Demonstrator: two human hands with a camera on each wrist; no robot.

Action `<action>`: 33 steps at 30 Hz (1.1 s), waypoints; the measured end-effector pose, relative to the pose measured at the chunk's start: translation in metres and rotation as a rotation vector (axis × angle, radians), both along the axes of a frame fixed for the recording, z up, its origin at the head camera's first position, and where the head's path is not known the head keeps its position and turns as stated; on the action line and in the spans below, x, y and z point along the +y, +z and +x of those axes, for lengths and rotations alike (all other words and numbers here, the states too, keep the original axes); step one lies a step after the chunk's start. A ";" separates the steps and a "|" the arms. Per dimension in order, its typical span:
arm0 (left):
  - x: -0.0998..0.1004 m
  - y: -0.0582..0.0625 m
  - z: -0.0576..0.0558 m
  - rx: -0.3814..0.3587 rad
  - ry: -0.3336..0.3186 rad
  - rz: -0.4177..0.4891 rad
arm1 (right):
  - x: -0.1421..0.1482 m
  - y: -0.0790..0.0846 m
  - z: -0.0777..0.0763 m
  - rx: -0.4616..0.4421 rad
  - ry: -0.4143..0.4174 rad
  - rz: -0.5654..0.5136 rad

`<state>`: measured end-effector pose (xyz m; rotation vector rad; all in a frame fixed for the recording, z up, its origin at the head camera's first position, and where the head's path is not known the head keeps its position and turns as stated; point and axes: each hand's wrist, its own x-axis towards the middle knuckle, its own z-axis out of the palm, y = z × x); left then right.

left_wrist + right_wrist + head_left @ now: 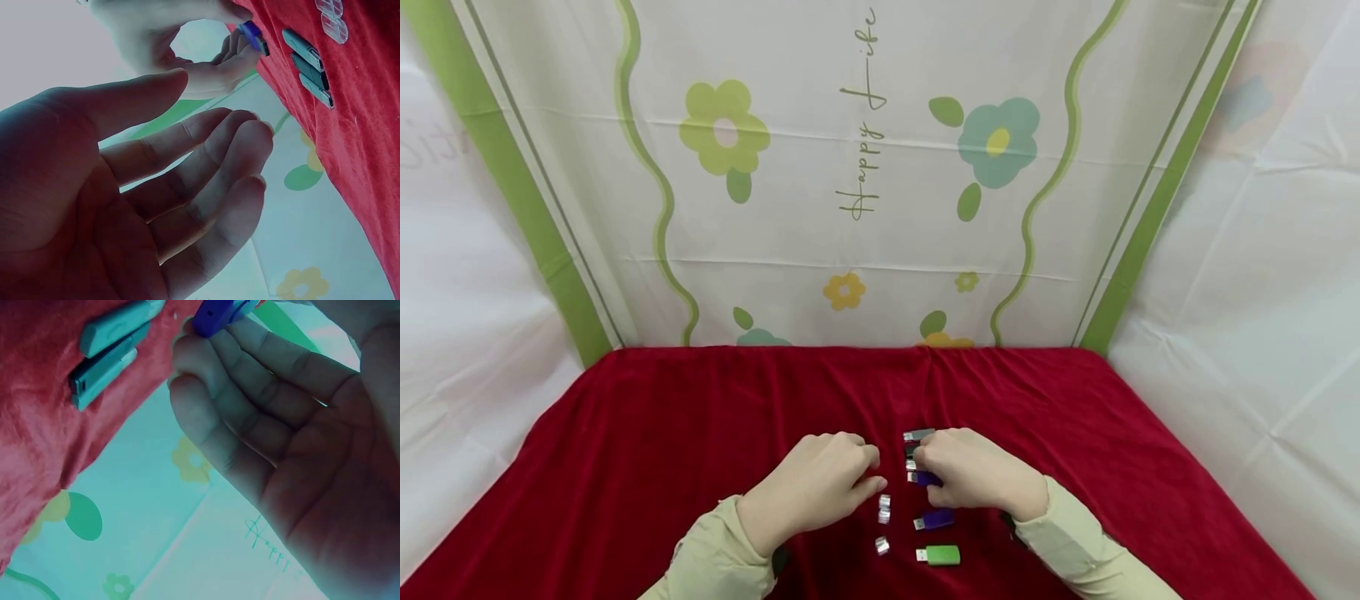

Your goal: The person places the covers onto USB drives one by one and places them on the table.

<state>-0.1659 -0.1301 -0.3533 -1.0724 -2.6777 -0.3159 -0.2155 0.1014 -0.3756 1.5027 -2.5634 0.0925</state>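
My right hand (973, 467) pinches a blue-purple USB stick (252, 34) between thumb and fingers, its metal plug pointing toward my left hand. In the right wrist view, that stick's body (212, 317) shows at the fingertips. My left hand (816, 482) hovers palm inward with loosely bent fingers; the left wrist view shows nothing in it. Beyond the held stick lie a grey USB stick (919, 435) and a black one (911, 451), partly covered by my right hand. Nearer me are another purple USB stick (934, 521) and a green one (943, 555).
Small clear caps lie on the red cloth (647, 467) beside my left hand: two close together, including one cap (884, 502), and a separate cap (882, 546) nearer me. A flower-printed white curtain (805, 208) rises behind the table, with white fabric on both sides.
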 end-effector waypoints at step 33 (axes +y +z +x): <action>0.015 -0.041 -0.047 -0.002 -0.165 -0.255 | 0.025 0.015 0.003 0.205 0.036 -0.052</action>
